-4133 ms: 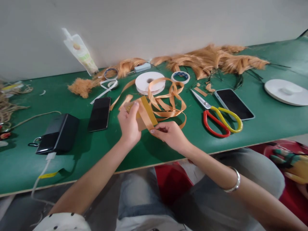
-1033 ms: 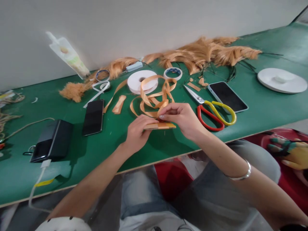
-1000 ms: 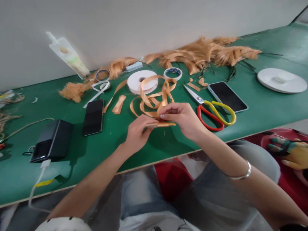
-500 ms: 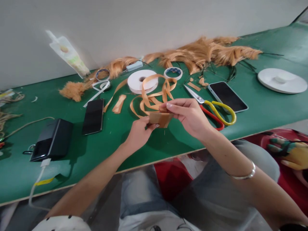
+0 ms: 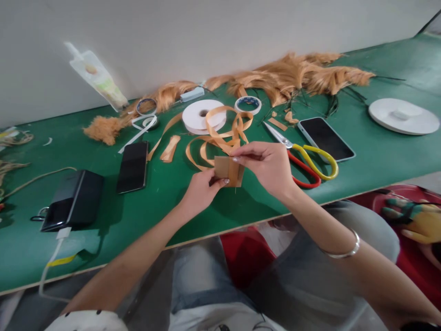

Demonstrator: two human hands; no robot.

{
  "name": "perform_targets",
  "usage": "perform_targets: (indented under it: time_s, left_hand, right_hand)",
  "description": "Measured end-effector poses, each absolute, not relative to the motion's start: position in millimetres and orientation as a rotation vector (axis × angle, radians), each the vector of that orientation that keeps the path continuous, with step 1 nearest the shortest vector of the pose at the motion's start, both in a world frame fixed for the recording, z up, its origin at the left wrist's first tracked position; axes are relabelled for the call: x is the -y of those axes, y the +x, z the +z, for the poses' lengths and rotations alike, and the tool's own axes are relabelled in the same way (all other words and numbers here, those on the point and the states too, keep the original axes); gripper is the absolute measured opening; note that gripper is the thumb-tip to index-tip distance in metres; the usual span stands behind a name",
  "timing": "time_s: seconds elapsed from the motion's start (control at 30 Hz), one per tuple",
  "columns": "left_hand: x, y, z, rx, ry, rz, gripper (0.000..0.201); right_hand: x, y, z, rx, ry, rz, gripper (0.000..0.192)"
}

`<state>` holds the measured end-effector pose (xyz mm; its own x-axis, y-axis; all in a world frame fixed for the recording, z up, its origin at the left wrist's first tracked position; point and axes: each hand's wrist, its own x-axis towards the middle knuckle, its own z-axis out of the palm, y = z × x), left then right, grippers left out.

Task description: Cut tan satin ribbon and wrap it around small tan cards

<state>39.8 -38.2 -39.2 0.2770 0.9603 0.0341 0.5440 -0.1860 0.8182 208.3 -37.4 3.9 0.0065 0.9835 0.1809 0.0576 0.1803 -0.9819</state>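
A small brown cardboard piece (image 5: 223,168) stands upright between my two hands above the green table (image 5: 372,161). My left hand (image 5: 200,189) pinches its lower left corner. My right hand (image 5: 270,166) grips its upper right edge and holds an orange ribbon (image 5: 220,133) against it. A strip of that ribbon runs down the card's face. The ribbon trails back in loose loops toward a white spool (image 5: 200,116).
Red and yellow scissors (image 5: 308,158) and a phone (image 5: 325,138) lie right of my hands. Another phone (image 5: 132,166) and a black power bank (image 5: 72,200) lie left. Tape rolls (image 5: 248,105), orange fibre bundles (image 5: 296,76) and a white disc (image 5: 403,116) sit farther back.
The card was held flat and edge-on a second ago. Both hands have tilted it upright and lifted it slightly, with the ribbon now lying across its face.
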Motion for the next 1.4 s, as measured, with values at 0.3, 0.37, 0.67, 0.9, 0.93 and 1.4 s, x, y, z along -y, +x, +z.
perform_targets:
  time_s: [0.3,0.37,0.67,0.9,0.93,1.4]
  left_hand:
    - [38.5,41.6,-45.3,-1.209,1.653,0.841,0.012]
    - [38.1,41.7,-43.5,-1.156,1.614,0.82,0.012]
    - [39.0,30.5,-38.6,-1.049,1.668,0.88,0.037]
    - [42.5,27.1,-37.8,-1.072,2.406,1.367,0.03]
    - [43.1,27.1,-36.8,-1.05,2.536,1.383,0.026]
    - [43.2,32.5,-35.9,-0.808,2.465,1.299,0.013]
  right_hand:
    - [36.2,210.7,-3.3,1.516,-1.16,0.779,0.024]
    - [36.1,210.9,-3.4,1.535,-1.162,0.765,0.026]
    - [20.8,216.7,-8.8,1.214,-1.072,1.049,0.008]
    - [25.5,210.3,-7.9,0.828,-1.077,1.518,0.012]
    - [27.5,208.4,-7.5,0.818,-1.074,1.552,0.013]
    - [35.0,200.6,-12.4,1.01,-1.04,1.534,0.012]
